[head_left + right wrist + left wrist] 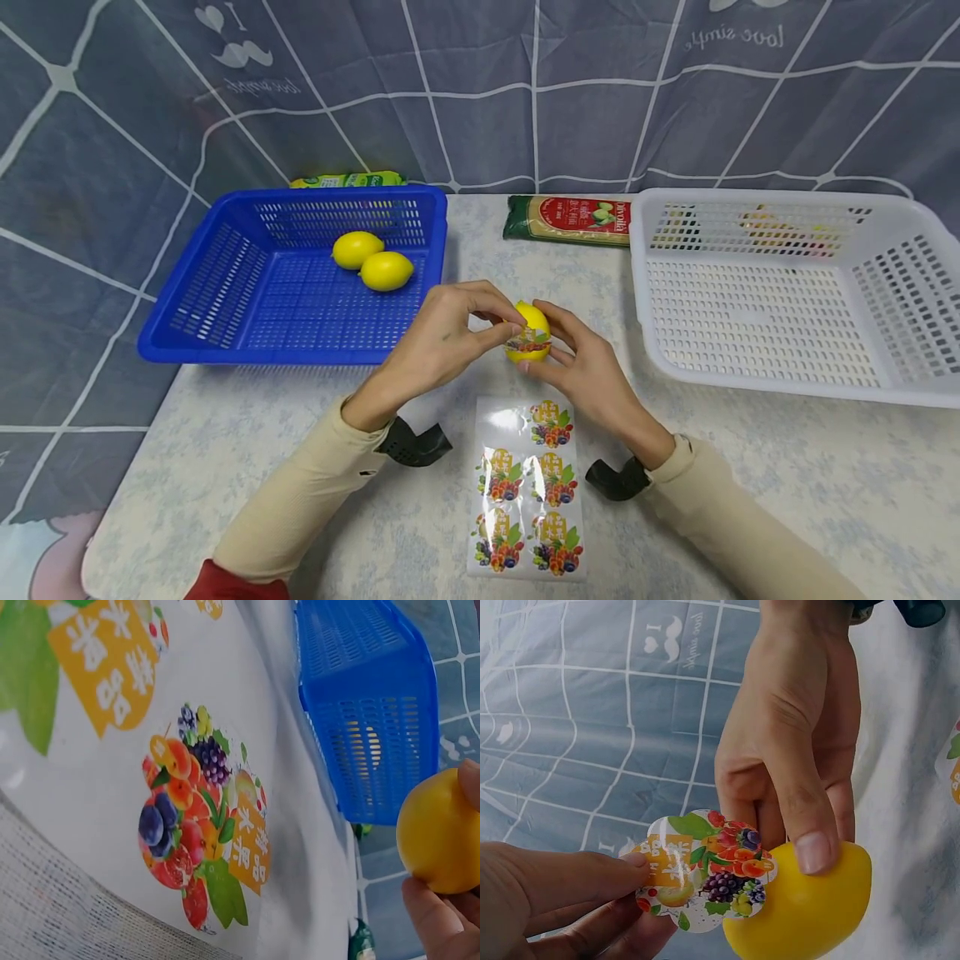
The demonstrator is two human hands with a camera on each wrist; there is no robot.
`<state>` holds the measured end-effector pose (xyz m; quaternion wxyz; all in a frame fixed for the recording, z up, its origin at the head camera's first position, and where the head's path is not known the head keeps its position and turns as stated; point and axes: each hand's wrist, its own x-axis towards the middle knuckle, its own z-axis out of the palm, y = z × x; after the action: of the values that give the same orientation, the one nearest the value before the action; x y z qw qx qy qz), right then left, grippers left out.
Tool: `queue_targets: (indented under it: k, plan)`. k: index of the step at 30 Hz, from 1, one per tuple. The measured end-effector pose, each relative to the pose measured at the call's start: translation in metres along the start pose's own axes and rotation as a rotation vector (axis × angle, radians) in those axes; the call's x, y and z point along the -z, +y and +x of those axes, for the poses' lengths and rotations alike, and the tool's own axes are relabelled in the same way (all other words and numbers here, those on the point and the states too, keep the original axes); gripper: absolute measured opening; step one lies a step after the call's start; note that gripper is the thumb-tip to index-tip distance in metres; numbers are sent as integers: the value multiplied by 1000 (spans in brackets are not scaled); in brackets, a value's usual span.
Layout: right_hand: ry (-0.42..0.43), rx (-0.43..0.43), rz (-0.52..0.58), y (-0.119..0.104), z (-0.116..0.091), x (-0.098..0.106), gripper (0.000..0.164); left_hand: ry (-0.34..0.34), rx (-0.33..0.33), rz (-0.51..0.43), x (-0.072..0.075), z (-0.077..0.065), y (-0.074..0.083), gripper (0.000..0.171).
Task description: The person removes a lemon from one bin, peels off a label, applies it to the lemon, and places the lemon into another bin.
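A yellow lemon [533,317] is held upright over the table by my right hand [592,371], thumb on the near side and fingers behind. My left hand [450,329] pinches a fruit-print sticker [705,870] between thumb and fingers. The sticker's edge overlaps the lemon [810,907] in the left wrist view. Below both hands lies a sheet of fruit stickers [504,421], several still on it, with one bare spot at its upper left. The right wrist view catches the lemon [435,836] at its right edge, fingertips against it.
A blue basket [300,275] with two lemons [386,272] stands at the left. On the right is a white basket [750,308]. A pasta packet [570,218] lies between them at the back, before a grey checked curtain [480,100]. Behind the blue basket shows a green-yellow packet [352,179].
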<state>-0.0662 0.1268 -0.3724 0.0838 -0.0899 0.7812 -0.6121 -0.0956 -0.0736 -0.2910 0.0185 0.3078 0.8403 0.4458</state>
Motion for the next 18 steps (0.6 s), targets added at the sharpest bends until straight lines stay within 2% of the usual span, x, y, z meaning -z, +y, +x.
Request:
queue_targets:
  k: [18]
  plan:
    - [9, 37, 31, -6, -10, -2, 77, 5, 15, 29, -2, 3, -2, 5]
